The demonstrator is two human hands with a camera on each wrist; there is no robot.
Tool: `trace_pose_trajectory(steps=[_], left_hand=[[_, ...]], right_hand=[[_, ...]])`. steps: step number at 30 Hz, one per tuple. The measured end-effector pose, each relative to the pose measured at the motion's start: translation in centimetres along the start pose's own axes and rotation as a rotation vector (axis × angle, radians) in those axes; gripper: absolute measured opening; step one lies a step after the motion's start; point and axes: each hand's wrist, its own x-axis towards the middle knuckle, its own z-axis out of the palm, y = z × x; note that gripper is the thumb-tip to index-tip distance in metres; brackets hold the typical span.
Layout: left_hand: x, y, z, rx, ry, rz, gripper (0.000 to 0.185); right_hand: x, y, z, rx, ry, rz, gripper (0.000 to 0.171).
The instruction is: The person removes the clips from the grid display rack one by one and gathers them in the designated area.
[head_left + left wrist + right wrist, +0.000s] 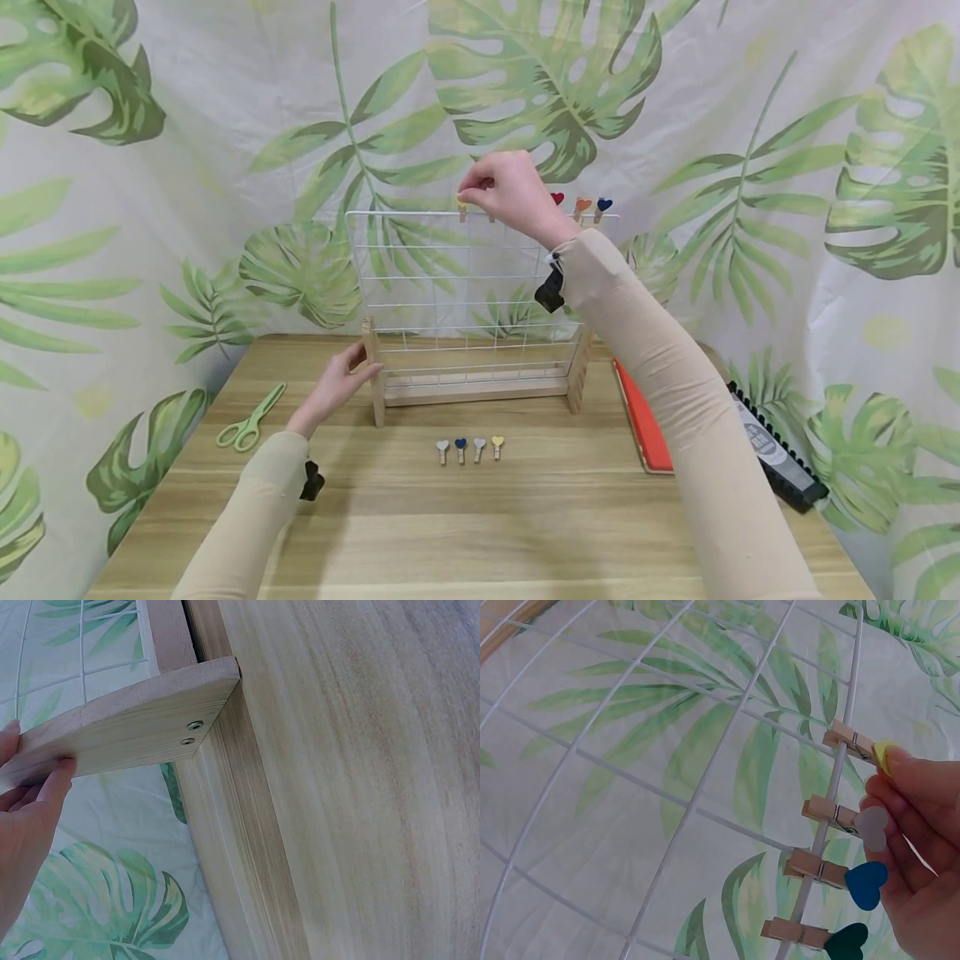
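One yellow-heart clothespin (853, 743) sits leftmost atop the wire rack (405, 213), pinched by the right hand (513, 190); the left hand (337, 387) grips the left leg (377, 402). A shallow bite could let the clothespin slip off; a hard push might tip a loosely steadied rack.

Right hand (930, 825) pinched the yellow-heart clothespin (850, 742) by its heart end | clothespin sat across the white wire grid's (690, 804) edge | grey-heart clothespin (826, 811), blue-heart clothespin (817, 868), dark-green-heart clothespin (795, 931) were clipped alongside, in a row | leaf-print cloth (757, 750) showed behind
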Motion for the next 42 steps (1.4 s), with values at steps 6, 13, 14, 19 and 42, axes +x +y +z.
trace_pose_trajectory(steps=[6, 13, 14, 19, 42], left_hand=[[0.0, 0.0, 0.0, -0.002, -0.002, -0.009, 0.063], [0.0, 0.0, 0.0, -0.008, -0.004, -0.014, 0.062], [0.0, 0.0, 0.0, -0.011, -0.005, -0.013, 0.062], [0.0, 0.1, -0.1, -0.009, -0.011, -0.006, 0.064], [0.0, -0.1, 0.0, 0.001, -0.003, 0.001, 0.064]], right_hand=[[-0.2, -0.2, 0.1, 0.007, 0.028, -0.014, 0.012], [-0.3, -0.4, -0.5, 0.023, 0.093, -0.036, 0.012], [-0.3, -0.4, -0.7, 0.028, 0.103, -0.039, 0.012], [-1.0, -0.7, -1.3, 0.061, 0.112, -0.022, 0.015], [-16.5, 4.4, 9.7, 0.137, -0.066, 0.032, 0.013]])
